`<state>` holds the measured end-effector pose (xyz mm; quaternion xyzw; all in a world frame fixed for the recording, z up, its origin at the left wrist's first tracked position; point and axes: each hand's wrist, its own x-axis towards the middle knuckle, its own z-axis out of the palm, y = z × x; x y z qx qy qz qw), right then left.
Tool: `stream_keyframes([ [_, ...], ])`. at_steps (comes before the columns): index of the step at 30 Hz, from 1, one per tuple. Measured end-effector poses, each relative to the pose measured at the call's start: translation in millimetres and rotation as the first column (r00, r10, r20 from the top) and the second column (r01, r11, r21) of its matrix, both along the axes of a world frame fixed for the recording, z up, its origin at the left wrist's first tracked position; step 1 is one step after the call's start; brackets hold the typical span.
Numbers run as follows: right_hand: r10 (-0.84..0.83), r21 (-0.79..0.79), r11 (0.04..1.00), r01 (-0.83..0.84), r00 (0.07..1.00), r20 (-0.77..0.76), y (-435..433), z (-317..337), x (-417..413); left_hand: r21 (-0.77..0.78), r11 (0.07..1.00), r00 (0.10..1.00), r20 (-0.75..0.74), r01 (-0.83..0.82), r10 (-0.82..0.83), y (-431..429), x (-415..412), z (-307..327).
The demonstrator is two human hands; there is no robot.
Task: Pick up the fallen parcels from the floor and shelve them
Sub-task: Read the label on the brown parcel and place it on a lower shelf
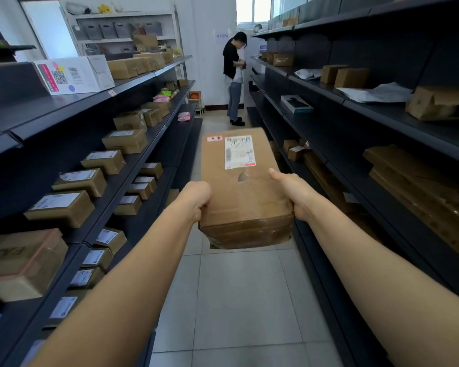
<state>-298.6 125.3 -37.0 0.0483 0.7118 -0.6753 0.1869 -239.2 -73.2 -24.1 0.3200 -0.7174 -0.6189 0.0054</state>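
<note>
- While both arms reach out along the aisle, a cardboard parcel (240, 186) rides clear of the tiled floor (239, 300), between the two dark racks.
- Left hand (196, 198) curls its fingers round the near left corner; right hand (292, 193) clasps the near right edge, thumb laid on top.
- Stiff but worn, the box shows a torn hole below its shipping label (239, 152) and a crumpled, taped near end; two hands suggest some weight, so a hold under the bottom edges looks safer than the damaged face.
- Left shelves (133, 165) are crowded with small labelled boxes along their front edges; right shelves (382, 112) hold fewer parcels and show bare stretches.
- Another person (235, 78) stands at the aisle's far end, well apart from the parcel.
</note>
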Motion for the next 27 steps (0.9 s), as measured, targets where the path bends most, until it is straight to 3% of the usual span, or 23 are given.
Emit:
stream_keyframes([
  [12,-0.053,0.028,0.997,0.07,0.914,-0.402,-7,12,8,0.074,0.997,0.93,-0.365,-0.005,0.031,0,-1,11],
  [20,-0.113,-0.006,0.991,0.134,0.817,-0.565,-16,9,10,-0.071,0.997,0.856,-0.516,0.012,-0.047,6,-5,16],
  [27,-0.141,-0.049,0.989,0.141,0.775,-0.616,-23,18,5,-0.154,0.988,0.829,-0.552,0.003,-0.089,0,-10,21],
])
